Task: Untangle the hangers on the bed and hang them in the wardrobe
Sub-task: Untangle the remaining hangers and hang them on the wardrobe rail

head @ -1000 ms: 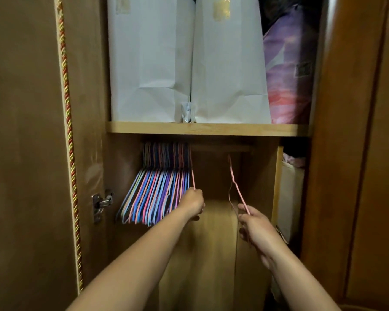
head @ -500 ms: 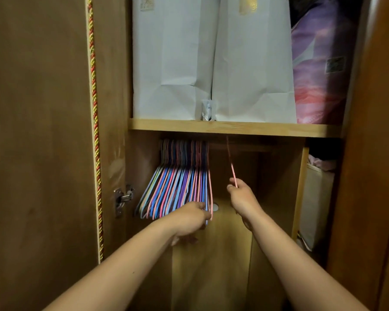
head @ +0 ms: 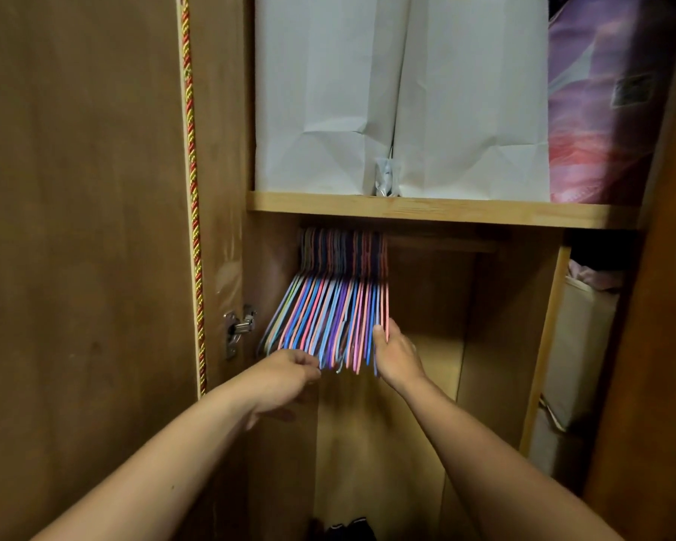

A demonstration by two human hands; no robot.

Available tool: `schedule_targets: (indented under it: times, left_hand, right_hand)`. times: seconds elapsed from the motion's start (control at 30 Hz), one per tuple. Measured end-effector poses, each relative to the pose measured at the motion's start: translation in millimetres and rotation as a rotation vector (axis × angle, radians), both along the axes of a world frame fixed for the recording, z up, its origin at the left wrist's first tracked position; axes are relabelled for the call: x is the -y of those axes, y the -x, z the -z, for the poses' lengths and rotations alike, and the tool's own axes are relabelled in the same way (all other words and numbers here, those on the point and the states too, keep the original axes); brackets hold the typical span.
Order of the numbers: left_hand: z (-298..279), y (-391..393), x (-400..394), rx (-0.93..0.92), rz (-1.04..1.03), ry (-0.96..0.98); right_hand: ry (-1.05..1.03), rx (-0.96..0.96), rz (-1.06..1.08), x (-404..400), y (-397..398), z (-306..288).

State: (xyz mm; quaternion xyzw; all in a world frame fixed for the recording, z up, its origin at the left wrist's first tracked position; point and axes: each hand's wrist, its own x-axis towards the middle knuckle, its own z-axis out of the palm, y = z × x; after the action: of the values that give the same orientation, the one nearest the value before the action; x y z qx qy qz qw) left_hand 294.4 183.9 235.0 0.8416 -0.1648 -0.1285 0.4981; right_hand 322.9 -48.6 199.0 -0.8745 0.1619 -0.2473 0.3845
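- The hangers, a tight row of pink, blue and purple wire ones, hang from the rail under the wooden shelf, at the left end of the wardrobe opening.
- The right hand grasps the pink hanger at the right edge of the row, thumb and fingers closed on its near lower end.
- The left hand is at the near lower tips of the hangers left of centre, fingers curled; whether it pinches one I cannot tell.
- Two white paper bags stand side by side on the shelf, a purple-pink package to their right.
- The open door on the left carries a red-gold cord and a metal hinge.
- A beige fabric box sits in the right compartment.
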Motion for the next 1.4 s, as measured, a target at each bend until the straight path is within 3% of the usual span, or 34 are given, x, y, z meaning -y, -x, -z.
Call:
schedule_targets:
  times: [0.1,0.2,0.27,0.33,0.5,0.73,0.9,1.17,1.4]
  left_hand:
    - [6.7,2.3,-5.3,-0.012,-0.040,0.027]
    - [13.2,13.3,-13.3,-0.011,-0.098,0.044]
    - [14.8,28.5,-18.7,0.027,-0.180,0.041]
    - [20.4,46.1,-26.9,0.035,-0.260,0.068]
    - [55.4,140.8,-69.0,0.049,-0.570,0.160]
    - [143.2,346.9,-128.1,-0.114,-1.098,0.321]
    - [194.4,556.2,-154.4,-0.196,-1.555,0.461]
    - [255.0,879.9,-95.0,-0.186,-2.176,0.748]
    - [315.0,1054.3,-50.7,-0.207,-2.433,0.900]
  right_hand:
    - [-0.022,0.007,0.118,-9.3,19.6,-3.3]
    - [0.161,0.254,0.197,-31.0,45.4,-10.7]
    - [0.202,0.376,0.056,-56.6,58.2,-19.0]
    - [0.122,0.378,-0.118,-87.9,64.6,-21.3]
    - [-0.045,0.171,-0.623,-167.7,113.8,20.6]
    - [0.074,-0.191,-1.148,-257.6,242.1,120.5]
    - [0.283,-0.330,-1.551,-349.2,391.1,155.1]
    - [0.576,-0.445,-2.176,-431.9,708.1,207.5]
    - [0.704,-0.531,-2.417,-430.2,918.4,284.5]
